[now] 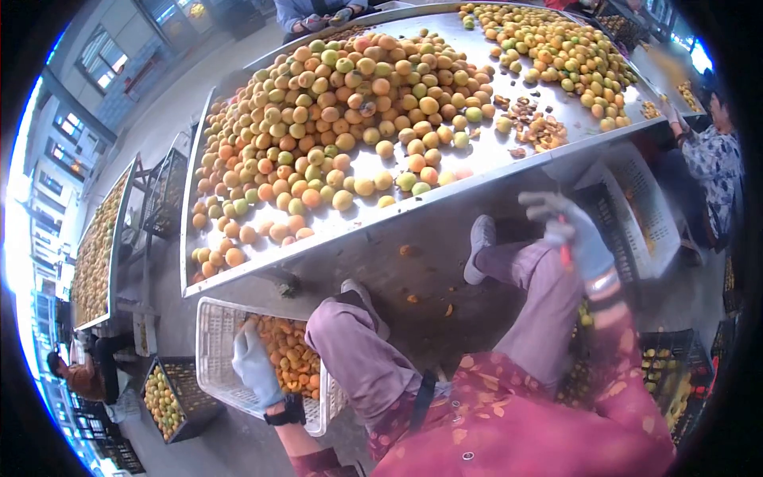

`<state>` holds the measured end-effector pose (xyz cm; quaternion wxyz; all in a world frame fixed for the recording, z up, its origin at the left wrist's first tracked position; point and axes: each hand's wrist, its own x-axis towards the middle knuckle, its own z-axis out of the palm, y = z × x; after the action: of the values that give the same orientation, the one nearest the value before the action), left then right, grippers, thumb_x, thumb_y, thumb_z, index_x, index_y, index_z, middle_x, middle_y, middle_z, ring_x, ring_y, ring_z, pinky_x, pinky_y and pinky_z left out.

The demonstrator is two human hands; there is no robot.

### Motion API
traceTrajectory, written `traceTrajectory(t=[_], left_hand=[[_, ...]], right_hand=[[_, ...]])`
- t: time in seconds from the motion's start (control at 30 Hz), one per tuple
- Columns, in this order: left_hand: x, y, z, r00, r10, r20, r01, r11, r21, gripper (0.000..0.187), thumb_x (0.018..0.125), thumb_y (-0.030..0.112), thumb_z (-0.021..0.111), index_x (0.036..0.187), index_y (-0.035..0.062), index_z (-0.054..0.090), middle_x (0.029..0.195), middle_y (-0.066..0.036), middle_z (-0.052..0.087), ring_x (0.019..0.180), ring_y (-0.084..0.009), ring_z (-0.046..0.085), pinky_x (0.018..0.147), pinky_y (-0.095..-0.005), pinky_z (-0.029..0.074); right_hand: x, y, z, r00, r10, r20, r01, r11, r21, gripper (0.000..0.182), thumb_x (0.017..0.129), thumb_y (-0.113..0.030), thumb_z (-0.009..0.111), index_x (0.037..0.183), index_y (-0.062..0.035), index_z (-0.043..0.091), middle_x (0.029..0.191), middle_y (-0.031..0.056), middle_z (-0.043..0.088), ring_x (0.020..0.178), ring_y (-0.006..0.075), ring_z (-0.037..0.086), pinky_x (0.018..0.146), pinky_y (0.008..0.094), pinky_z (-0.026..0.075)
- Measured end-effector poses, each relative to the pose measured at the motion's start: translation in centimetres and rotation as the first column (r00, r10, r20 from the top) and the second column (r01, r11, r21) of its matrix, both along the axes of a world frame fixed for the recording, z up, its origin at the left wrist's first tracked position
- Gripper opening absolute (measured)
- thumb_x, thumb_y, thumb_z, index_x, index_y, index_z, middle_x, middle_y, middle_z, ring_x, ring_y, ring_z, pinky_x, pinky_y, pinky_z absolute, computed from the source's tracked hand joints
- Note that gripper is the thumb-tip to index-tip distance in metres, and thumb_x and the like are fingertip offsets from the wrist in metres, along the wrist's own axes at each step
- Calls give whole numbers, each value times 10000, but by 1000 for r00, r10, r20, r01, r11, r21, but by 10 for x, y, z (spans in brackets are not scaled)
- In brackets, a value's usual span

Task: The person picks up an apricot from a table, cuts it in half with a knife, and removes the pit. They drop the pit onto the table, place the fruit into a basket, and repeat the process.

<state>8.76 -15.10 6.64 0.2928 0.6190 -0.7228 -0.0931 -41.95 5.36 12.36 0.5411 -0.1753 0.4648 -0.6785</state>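
My left hand [256, 362], in a pale glove with a dark band at the wrist, is over the left side of a white plastic crate [208, 338]. Its fingers stretch down beside the orange apricot halves [290, 350] in the crate, and I see nothing gripped in them. My right hand [584, 238], also gloved, is raised above my right knee, a little blurred. Some of its fingers extend, while the others hold a small red-handled tool [565, 253] whose working end I cannot make out. Whole apricots [342, 103] are heaped on the metal table [381, 224] in front of me.
Pits and scraps [536, 127] lie on the table. A white basket [636, 207] stands at right; black crates of fruit [171, 397] flank me. One person [711, 167] sits at right, another [318, 16] is across the table, and a third [87, 370] is far left.
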Motion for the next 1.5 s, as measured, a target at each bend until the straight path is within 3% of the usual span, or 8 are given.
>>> traceTrajectory(t=[0.17,0.23,0.33,0.47,0.73,1.27,1.4,1.5], left_hand=[[-39,-31,26,970,-155,185,167,985,-48,168,922,116,534,989,40,668,948,-122,660,830,-273,637,723,-378,484],[-51,-46,24,963,-110,-244,145,981,132,141,898,103,558,985,66,662,962,-112,634,811,-279,617,693,-393,478],[-56,-72,14,982,-176,61,182,978,-103,165,923,147,546,1002,54,657,912,-129,638,792,-302,617,701,-394,476],[-76,-89,31,990,-52,-134,60,996,61,183,941,136,512,1005,55,663,923,-124,644,836,-296,620,722,-393,479],[-65,-164,-10,890,-221,399,278,956,-91,234,943,194,497,1115,138,646,1024,-91,633,874,-294,615,733,-407,498],[-139,-226,-31,860,-353,368,223,909,352,471,752,269,634,1194,108,621,1046,-228,662,986,-360,645,888,-414,496],[-137,-221,-28,915,-330,233,215,885,413,447,757,196,637,1183,61,615,1026,-178,677,980,-294,656,884,-353,500],[-112,-220,-37,780,-335,-529,516,822,241,482,826,-1,551,1306,-18,510,1193,-63,572,1054,-121,549,893,-231,457]], right_hand=[[17,34,-24,964,251,91,-254,967,23,434,949,-191,509,1258,114,495,889,173,684,372,-5,349,372,156,276],[5,47,-61,921,353,168,-359,933,11,482,942,-175,518,1314,120,436,905,195,699,329,16,318,343,178,248],[8,45,-77,858,461,226,-468,883,-24,541,941,-182,534,1365,113,373,983,199,700,330,23,318,348,198,237],[13,38,-69,857,447,255,-465,885,13,537,938,-180,539,1362,109,381,983,205,698,328,28,318,352,199,241],[15,34,-69,878,397,266,-420,907,31,543,917,-211,568,1283,166,435,869,205,694,351,20,342,352,169,240],[5,34,-76,829,459,320,-476,879,-28,628,932,-256,580,1320,190,366,925,241,680,362,30,370,356,179,268],[4,34,-78,787,470,399,-495,868,-44,636,894,-192,585,1361,161,335,987,282,672,347,44,353,378,183,278],[7,33,-76,799,486,355,-518,855,-6,638,897,-216,602,1381,114,349,977,238,687,358,37,354,386,179,281]])
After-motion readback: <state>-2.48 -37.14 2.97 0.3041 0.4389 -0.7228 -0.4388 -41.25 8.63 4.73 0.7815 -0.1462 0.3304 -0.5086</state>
